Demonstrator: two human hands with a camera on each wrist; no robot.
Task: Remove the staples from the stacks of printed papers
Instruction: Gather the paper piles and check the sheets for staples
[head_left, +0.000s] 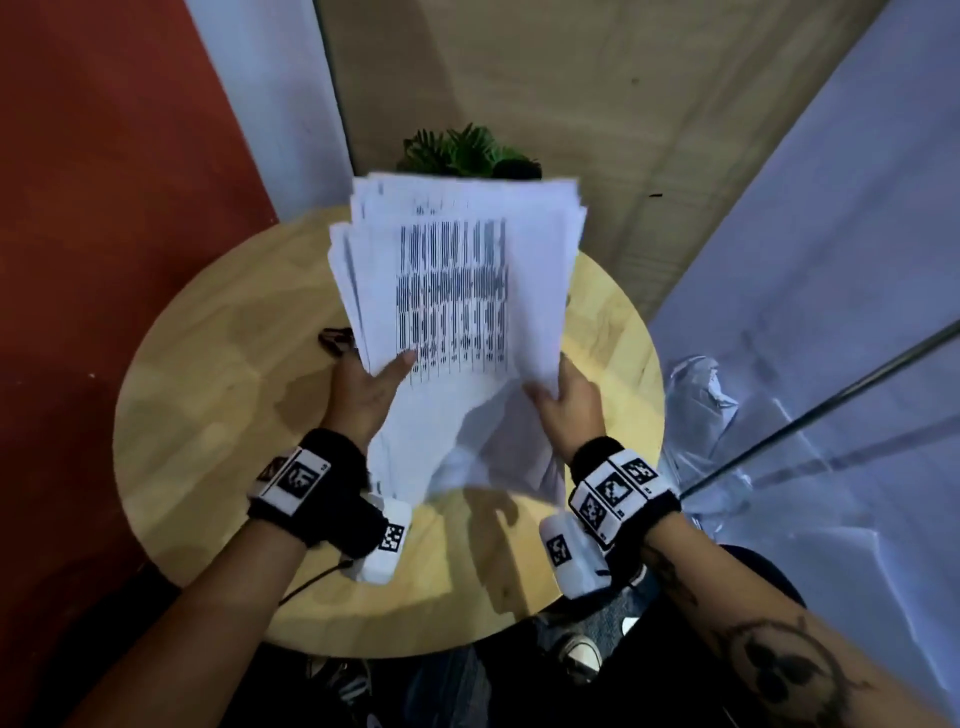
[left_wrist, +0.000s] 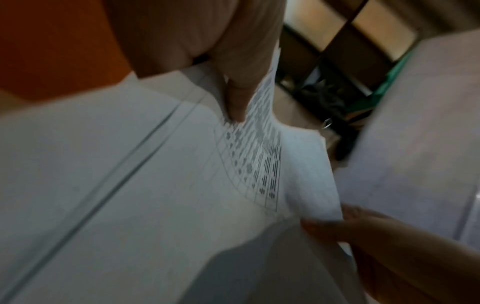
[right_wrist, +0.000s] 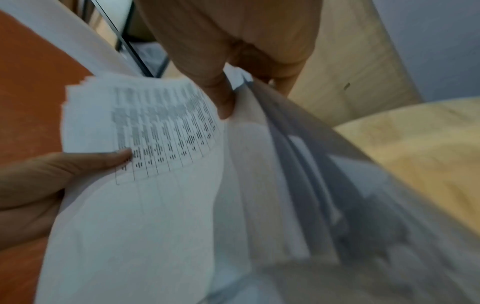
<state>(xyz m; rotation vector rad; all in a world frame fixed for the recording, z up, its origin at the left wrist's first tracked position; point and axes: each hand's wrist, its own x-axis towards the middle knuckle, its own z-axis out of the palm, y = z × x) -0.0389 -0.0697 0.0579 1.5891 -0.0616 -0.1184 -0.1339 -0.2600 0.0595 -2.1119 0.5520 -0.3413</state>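
A thick stack of printed papers is held up above the round wooden table, its top sheet showing a printed table of dark rows. My left hand grips the stack's left edge, thumb on the top sheet. My right hand grips the right edge, thumb on top and fingers underneath. In the left wrist view the left thumb presses on the papers. In the right wrist view the right thumb pinches the papers. A dark staple remover lies on the table, half hidden behind the stack.
A green potted plant stands at the table's far edge behind the papers. A red wall is on the left, a glass panel with a metal rail on the right. My shoes show below the table's near edge.
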